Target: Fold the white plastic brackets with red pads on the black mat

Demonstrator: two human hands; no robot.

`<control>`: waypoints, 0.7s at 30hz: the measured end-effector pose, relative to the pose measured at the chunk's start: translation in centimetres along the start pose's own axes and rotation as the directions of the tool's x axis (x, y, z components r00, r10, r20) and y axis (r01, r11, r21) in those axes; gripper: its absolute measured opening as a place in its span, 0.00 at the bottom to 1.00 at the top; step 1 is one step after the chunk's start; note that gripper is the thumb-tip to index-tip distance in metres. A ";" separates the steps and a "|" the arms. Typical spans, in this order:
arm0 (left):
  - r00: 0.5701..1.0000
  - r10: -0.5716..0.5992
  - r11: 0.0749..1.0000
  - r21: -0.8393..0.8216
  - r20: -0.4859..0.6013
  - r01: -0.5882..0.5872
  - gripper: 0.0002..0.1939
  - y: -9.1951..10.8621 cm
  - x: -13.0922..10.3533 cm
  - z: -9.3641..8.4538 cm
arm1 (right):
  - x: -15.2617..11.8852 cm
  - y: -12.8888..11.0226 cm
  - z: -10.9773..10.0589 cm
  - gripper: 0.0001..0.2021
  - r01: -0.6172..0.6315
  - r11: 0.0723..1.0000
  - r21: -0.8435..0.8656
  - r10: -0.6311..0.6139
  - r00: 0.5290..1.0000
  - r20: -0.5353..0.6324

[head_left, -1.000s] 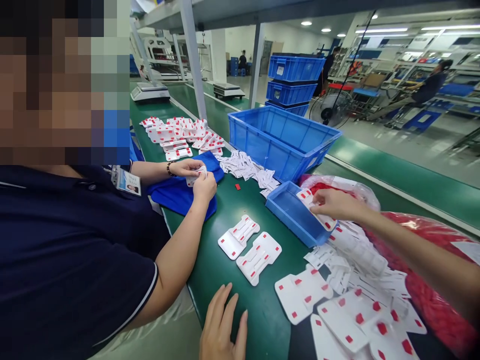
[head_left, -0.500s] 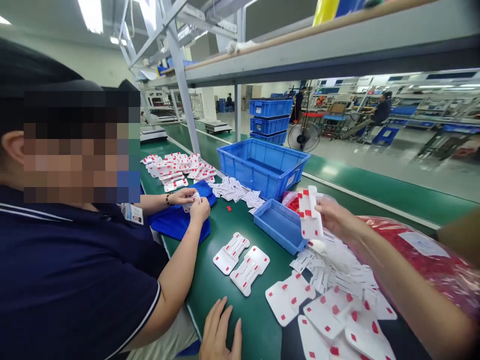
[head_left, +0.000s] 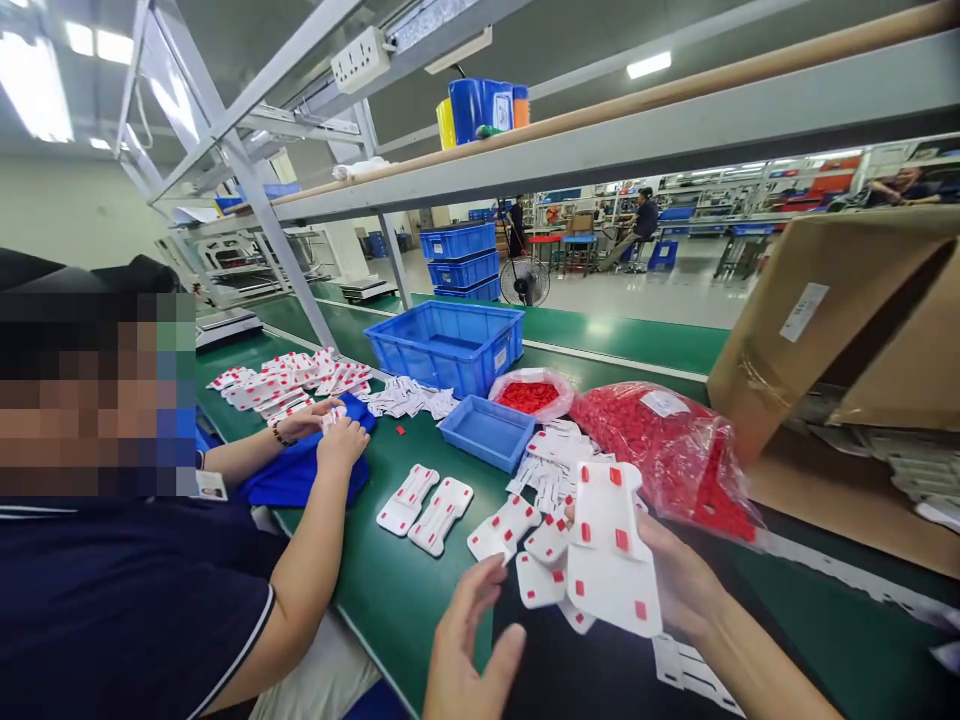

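Note:
In the head view, my right hand (head_left: 686, 580) grips a white plastic plate (head_left: 611, 560) with red pads on its face, held up above the bench. My left hand (head_left: 472, 645) hangs left of that plate, fingers apart and holding nothing. Under and behind the held plate lie several similar padded plates (head_left: 504, 528), partly hidden by it. Farther left, two more plates (head_left: 441, 517) rest side by side on the green bench top (head_left: 375, 590). Loose white slotted strips (head_left: 544, 485) are heaped beyond the pile.
A shallow blue tray (head_left: 487, 432) and a larger blue crate (head_left: 450, 350) stand behind. Bags of red pieces (head_left: 652, 440) lie at right, before a cardboard box (head_left: 780, 320). At left, a co-worker's hands (head_left: 341, 440) hold a white piece. A shelf (head_left: 570, 150) crosses overhead.
The view has swung right. My right hand has brought the white plate back from near the blue tray, closer to me. My left hand has lifted off the bench and moved nearer the plate.

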State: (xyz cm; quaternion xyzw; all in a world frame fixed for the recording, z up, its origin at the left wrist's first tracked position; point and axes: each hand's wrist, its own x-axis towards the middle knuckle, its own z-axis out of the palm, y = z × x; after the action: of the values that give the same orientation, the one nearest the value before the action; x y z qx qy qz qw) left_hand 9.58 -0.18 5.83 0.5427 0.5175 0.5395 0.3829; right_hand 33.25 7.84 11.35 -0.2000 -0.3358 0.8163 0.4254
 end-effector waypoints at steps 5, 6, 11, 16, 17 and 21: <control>0.949 0.051 0.998 -0.040 0.310 -0.041 0.40 4.2 -1.4 4.1 | -3.5 0.8 -0.2 0.24 0.036 0.999 -0.021 -0.035 0.999 0.023; 0.947 0.044 0.999 -0.042 0.319 -0.032 0.42 4.7 -1.6 4.7 | -4.0 0.9 -0.2 0.25 0.038 0.999 -0.029 -0.037 0.999 0.023; 0.956 -0.061 0.995 0.087 0.286 0.037 0.47 6.8 -2.2 6.7 | -6.1 1.5 -0.8 0.27 0.037 0.996 -0.079 -0.040 0.999 -0.034; 0.952 -0.173 0.984 0.091 0.254 0.155 0.17 8.1 -2.5 8.2 | -7.7 2.1 -1.6 0.22 0.063 0.955 -0.290 -0.094 0.991 -0.093; 0.932 -0.200 0.980 0.048 0.301 0.195 0.12 8.0 -2.7 8.4 | -8.1 2.3 -1.6 0.20 0.061 0.940 -0.336 -0.103 0.989 -0.110; 0.831 -0.271 0.896 -0.188 0.485 0.402 0.15 6.7 -3.9 8.9 | -9.3 3.2 -1.1 0.17 0.005 0.901 -0.435 -0.059 0.992 -0.110</control>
State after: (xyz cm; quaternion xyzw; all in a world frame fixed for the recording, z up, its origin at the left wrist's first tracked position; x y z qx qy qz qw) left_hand 19.79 -3.84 10.48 0.4910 0.4212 0.3916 0.6543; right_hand 37.35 -0.80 8.72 -0.3330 -0.4858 0.7004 0.4032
